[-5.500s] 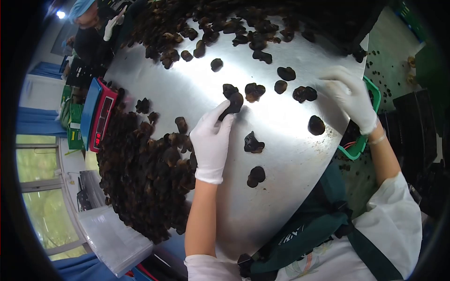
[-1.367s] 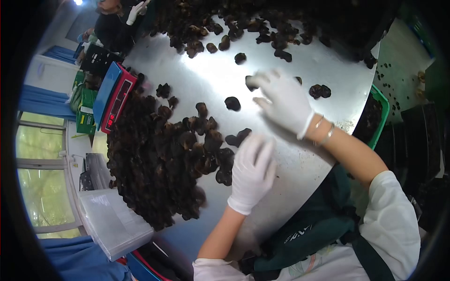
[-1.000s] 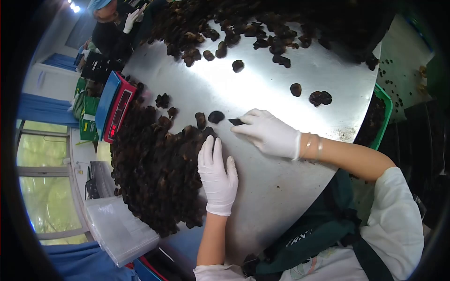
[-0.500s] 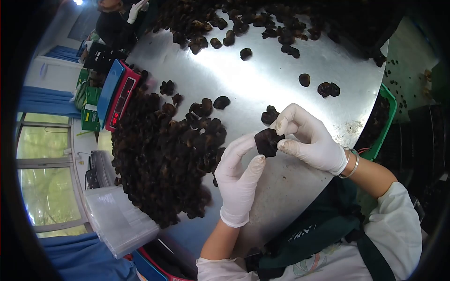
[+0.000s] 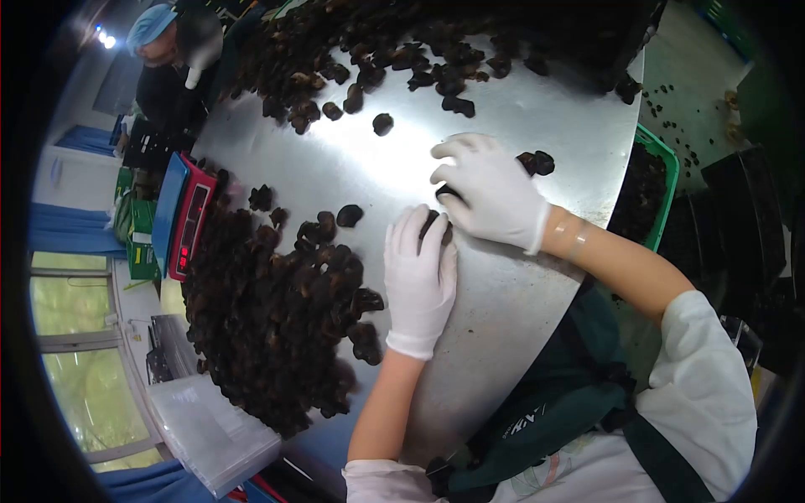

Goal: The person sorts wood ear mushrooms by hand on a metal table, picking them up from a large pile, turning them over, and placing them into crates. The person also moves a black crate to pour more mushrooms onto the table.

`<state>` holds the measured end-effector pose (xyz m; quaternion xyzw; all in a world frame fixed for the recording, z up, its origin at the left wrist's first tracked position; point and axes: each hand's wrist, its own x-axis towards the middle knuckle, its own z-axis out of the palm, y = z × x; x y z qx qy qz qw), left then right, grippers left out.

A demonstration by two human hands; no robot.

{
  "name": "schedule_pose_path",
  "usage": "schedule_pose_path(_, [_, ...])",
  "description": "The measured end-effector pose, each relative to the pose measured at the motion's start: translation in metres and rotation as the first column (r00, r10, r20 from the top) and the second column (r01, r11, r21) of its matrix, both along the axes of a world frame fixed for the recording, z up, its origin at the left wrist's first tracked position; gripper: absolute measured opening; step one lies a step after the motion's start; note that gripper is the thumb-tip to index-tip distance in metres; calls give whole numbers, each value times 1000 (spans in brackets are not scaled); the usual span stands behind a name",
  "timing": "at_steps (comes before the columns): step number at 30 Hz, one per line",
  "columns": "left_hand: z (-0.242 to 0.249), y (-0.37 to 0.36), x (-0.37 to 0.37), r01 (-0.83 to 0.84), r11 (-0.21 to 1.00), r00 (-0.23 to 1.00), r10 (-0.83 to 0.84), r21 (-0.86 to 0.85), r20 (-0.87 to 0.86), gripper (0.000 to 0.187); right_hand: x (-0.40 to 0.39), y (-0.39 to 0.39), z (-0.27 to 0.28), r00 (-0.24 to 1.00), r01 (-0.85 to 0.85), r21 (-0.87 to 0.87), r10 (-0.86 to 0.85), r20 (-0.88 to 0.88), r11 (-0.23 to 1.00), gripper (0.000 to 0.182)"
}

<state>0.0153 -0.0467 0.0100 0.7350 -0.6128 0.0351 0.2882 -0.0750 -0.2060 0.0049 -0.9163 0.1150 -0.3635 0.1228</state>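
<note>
My left hand, in a white glove, has its fingers curled over a dark, wrinkled piece of dried black fungus, low over the metal table. Just to the right and farther off, my gloved right hand bends its fingers over another dark piece, of which only a little shows. A large heap of the same fungus lies left of my left hand. A loose piece sits just beyond my right hand.
The shiny metal table has a second fungus pile at its far side. A red and blue scale stands left, above clear plastic bags. At right is a green crate. A co-worker in a blue cap is at far left.
The piece of fungus held up between both hands is no longer raised there. My hands have moved lower over the table, the right one reaching farther away. The camera view has shifted.
</note>
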Motion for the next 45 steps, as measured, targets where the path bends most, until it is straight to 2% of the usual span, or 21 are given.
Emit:
schedule_pose_path(4, [-4,-15,14,-13,1000,991,9,23,131,13,20,-14,-15,976,46,-84,-63,-208,995,14])
schedule_pose_path(8, [4,23,60,-188,981,927,162,45,338,8,-40,-61,-6,784,355,70,-256,-565,932,14])
schedule_pose_path(10, [8,51,76,-273,960,927,244,65,286,9,-102,-95,-19,927,354,-140,-367,-79,925,14])
schedule_pose_path(13, [16,74,81,-325,930,939,295,173,176,16,-191,-153,-15,721,626,-280,-677,-146,728,10])
schedule_pose_path(15, [21,67,73,-306,942,940,276,139,199,21,-215,-160,-12,668,711,-276,-744,-23,647,13])
schedule_pose_path(19, [45,16,42,-232,964,949,196,127,248,33,-135,-113,23,958,269,14,-266,-103,963,13])
schedule_pose_path(20, [41,-2,32,-161,980,987,160,116,19,40,-111,-118,27,982,145,-88,-154,-106,985,13])
schedule_pose_path(23, [11,-57,-5,-21,997,906,51,76,-421,64,-16,-170,25,995,1,62,-7,97,998,22])
schedule_pose_path(24, [-1,-74,-4,-80,995,932,99,68,-349,69,11,-194,27,999,40,227,-40,-4,973,32])
schedule_pose_path(26, [-25,-108,8,-194,980,959,198,40,-201,78,69,-235,2,967,247,196,-255,17,949,52])
schedule_pose_path(27, [-28,-124,23,-261,965,935,261,35,-238,78,87,-242,1,936,350,199,-334,-109,916,61])
schedule_pose_path(29, [-33,-150,62,-366,931,890,353,11,-289,74,100,-219,15,812,292,105,-188,-553,951,60])
schedule_pose_path(31, [-26,-165,92,-384,923,819,321,-37,-475,67,97,-213,9,846,4,159,82,-526,987,54])
schedule_pose_path(32, [-22,-168,103,-367,928,736,249,-62,-630,64,89,-214,5,912,-182,407,308,-271,895,50])
schedule_pose_path(33, [-21,-171,108,-356,931,624,168,-86,-763,61,73,-208,25,917,-114,589,313,-248,800,49])
schedule_pose_path(34, [-34,-173,110,-389,903,640,122,-184,-759,51,63,-211,31,945,-52,474,196,-262,879,48])
schedule_pose_path(36, [-19,-167,95,-268,956,688,100,-122,-719,48,45,-219,20,972,67,325,11,-233,943,43])
schedule_pose_path(39, [-18,-158,89,-151,989,750,109,-8,-653,48,3,-198,-22,939,-105,-366,-29,-344,925,49])
schedule_pose_path(41, [-10,-137,69,-62,998,756,67,31,-651,48,-24,-151,-24,980,-24,27,29,-197,999,49])
schedule_pose_path(43, [3,-103,41,-5,998,836,37,59,-547,53,-57,-104,-5,971,-67,123,93,-218,990,51])
schedule_pose_path(45, [12,-70,17,39,996,846,12,84,-533,59,-79,-77,5,866,-198,170,253,-430,965,47])
